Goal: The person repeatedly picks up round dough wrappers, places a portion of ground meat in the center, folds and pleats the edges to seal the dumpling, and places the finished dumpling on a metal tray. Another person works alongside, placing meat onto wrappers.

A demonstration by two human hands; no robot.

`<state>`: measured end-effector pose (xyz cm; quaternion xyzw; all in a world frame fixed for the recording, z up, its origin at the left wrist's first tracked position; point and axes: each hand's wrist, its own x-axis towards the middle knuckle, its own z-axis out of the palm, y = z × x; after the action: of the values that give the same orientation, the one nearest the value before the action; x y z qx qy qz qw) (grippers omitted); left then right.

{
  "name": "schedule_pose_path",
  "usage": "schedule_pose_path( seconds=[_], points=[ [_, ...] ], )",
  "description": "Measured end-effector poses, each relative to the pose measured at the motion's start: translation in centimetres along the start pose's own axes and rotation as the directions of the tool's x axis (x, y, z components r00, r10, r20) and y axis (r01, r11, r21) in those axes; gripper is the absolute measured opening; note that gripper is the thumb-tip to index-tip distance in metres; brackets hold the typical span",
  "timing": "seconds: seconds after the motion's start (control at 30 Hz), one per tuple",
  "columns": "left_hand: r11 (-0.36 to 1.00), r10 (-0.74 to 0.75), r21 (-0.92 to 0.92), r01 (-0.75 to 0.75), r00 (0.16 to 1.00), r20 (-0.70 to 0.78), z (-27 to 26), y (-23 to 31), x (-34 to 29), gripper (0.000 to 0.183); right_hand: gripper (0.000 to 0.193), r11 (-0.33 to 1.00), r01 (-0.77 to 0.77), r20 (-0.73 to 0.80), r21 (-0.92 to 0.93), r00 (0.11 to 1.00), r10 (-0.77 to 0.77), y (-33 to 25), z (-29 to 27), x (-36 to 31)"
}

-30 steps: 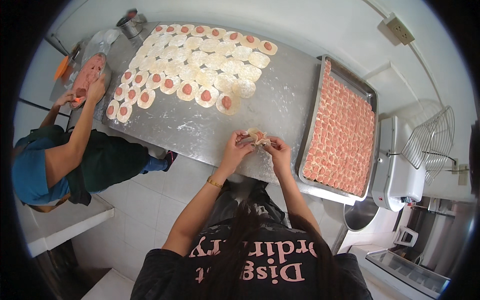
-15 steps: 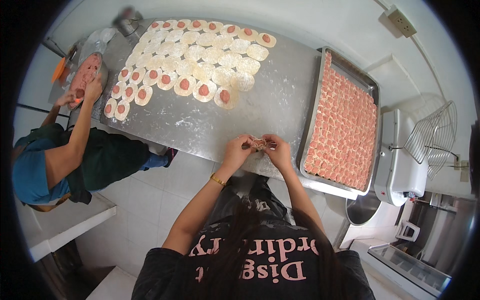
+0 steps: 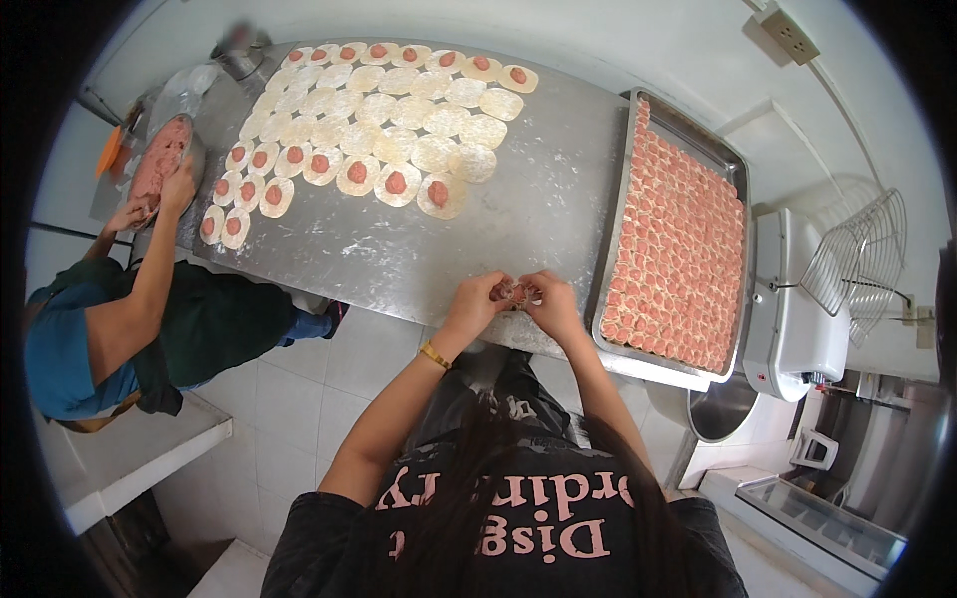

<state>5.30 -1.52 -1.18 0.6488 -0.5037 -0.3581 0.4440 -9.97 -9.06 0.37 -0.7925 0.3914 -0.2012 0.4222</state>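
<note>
Between my two hands, over the table's near edge, is a small dumpling [image 3: 517, 292] with pink meat filling showing in its gathered wrapper. My left hand [image 3: 478, 302] pinches its left side, and my right hand [image 3: 551, 303] pinches the right. Ahead and to the left, rows of round dough wrappers [image 3: 392, 110] lie flat on the steel table [image 3: 399, 259]. The far and near rows carry blobs of meat filling [image 3: 438, 194]; the middle ones are bare and floury. On my right, a metal tray [image 3: 610, 249] holds tightly packed, open-topped dumplings [image 3: 673, 249].
A co-worker [image 3: 110, 329] at the left has both hands at a bowl of pink meat filling [image 3: 164, 159]. Right of the tray stand a white machine [image 3: 793, 299] with a wire guard [image 3: 857, 254] and a metal bowl [image 3: 725, 411]. A wall socket [image 3: 788, 35] is at the upper right.
My fingers have closed in around the dumpling, and its wrapper looks more gathered. At the bowl, the co-worker's hands have shifted slightly. The whole view has moved a little.
</note>
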Motion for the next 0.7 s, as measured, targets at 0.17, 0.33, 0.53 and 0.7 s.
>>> schedule_pose_path(
  seconds=[0.17, 0.33, 0.53, 0.7],
  points=[
    [0.996, -0.029, 0.085, 0.025, 0.999, 0.045, -0.1, 0.4, 0.6, 0.026, 0.027, 0.999, 0.053, -0.031, -0.011, 0.998, -0.053, 0.3, 0.5, 0.7],
    [0.985, -0.011, 0.170, -0.001, 0.998, 0.069, -0.7, 1.1, 0.5, 0.028, 0.024, 0.992, 0.029, -0.066, -0.121, 0.997, -0.037, 0.4, 0.2, 0.4],
    [0.975, -0.018, 0.223, -0.006, 0.994, 0.104, -0.4, 0.9, 0.4, 0.031, 0.028, 0.994, 0.043, -0.015, -0.101, 0.999, -0.044, 0.3, 0.4, 0.8],
    [0.996, -0.003, 0.093, -0.006, 0.995, 0.103, -1.2, 0.3, 0.0, 0.031, 0.029, 0.994, 0.037, -0.017, -0.098, 0.999, -0.039, 0.3, -0.5, 0.5]
  ],
)
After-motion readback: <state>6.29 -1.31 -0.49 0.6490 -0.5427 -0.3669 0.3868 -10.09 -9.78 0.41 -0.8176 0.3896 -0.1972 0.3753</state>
